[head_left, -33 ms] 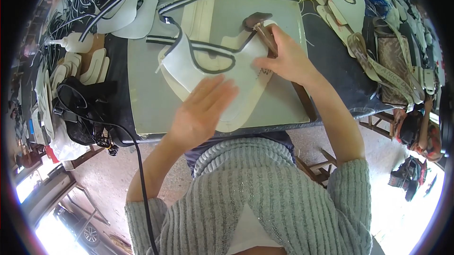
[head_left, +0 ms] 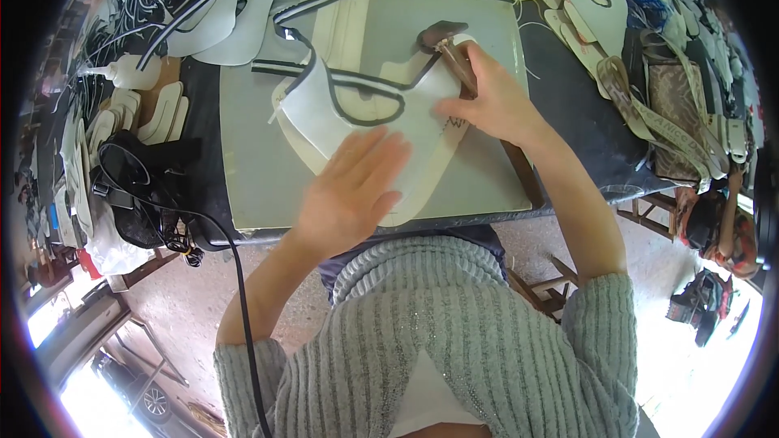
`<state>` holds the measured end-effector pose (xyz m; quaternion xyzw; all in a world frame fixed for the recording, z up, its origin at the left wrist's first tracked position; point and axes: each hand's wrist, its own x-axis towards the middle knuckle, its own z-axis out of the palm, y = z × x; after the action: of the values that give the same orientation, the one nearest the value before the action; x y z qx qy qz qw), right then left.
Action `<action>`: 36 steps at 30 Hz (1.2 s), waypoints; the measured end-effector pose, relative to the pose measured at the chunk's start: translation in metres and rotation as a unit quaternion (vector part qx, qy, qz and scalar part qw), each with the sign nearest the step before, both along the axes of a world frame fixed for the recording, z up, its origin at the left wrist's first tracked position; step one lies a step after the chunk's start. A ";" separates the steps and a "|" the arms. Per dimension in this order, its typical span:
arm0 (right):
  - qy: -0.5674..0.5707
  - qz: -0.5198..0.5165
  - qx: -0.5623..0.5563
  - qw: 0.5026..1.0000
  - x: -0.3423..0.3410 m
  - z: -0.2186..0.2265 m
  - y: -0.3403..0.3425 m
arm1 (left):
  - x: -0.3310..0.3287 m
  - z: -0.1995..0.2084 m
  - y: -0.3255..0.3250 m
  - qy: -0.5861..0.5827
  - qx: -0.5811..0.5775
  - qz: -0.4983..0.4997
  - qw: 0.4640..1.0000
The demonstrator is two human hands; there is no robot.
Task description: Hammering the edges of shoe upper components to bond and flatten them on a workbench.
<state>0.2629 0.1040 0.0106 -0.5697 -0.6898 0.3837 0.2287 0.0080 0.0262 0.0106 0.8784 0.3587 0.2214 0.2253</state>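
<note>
One left hand (head_left: pixel 345 198), fingers loose, spreads over the white panel (head_left: pixel 312 117), perhaps to flatten it, while right of it the right hand (head_left: pixel 499 105) clasps a hammer (head_left: pixel 442 34), likely choked-up for control.

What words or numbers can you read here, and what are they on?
Patterned strap on the right: printed letters, which I won't copy out.
Pale cut piece: dark mark beside the right hand, too small to read.
I can't make out any other writing.
</note>
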 end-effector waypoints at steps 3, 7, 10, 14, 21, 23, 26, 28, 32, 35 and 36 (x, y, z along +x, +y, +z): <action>-0.003 0.001 -0.004 1.000 -0.001 0.002 0.001 | -0.001 -0.003 0.001 0.002 -0.020 -0.008 1.000; 0.000 -0.005 -0.038 0.999 -0.002 0.008 0.001 | -0.004 -0.005 0.002 0.042 -0.014 -0.027 0.999; -0.001 -0.005 -0.008 1.000 -0.001 0.005 0.001 | -0.004 -0.003 0.003 0.079 -0.003 -0.055 0.995; 0.036 -0.049 -0.084 0.995 0.007 0.010 0.009 | -0.005 0.001 0.001 0.119 0.000 -0.068 0.991; 0.083 -0.082 -0.097 0.988 0.017 0.008 0.010 | 0.002 0.001 0.000 0.070 0.115 -0.022 0.991; 0.043 -0.071 -0.068 0.994 0.015 0.010 0.008 | 0.021 -0.003 0.005 0.071 0.106 0.024 0.992; 0.023 -0.067 -0.037 0.997 0.013 0.005 0.008 | 0.042 -0.015 0.018 0.061 0.129 0.075 0.987; 0.029 -0.062 -0.034 0.997 0.013 0.003 0.006 | 0.045 -0.018 0.024 0.048 0.161 0.078 0.983; -0.050 -0.056 0.090 0.993 0.011 0.007 -0.001 | 0.044 -0.020 0.028 0.086 0.153 0.027 0.984; -0.022 -0.086 0.023 0.996 0.021 0.023 -0.009 | 0.044 -0.016 0.027 0.100 0.140 0.026 0.985; -0.023 -0.088 0.022 0.996 0.026 0.023 -0.011 | 0.044 -0.016 0.027 0.099 0.140 0.025 0.985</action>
<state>0.2889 0.0930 0.0338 -0.6314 -0.6507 0.3337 0.2581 0.0524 0.0537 -0.0052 0.9096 0.3665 0.1868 0.0581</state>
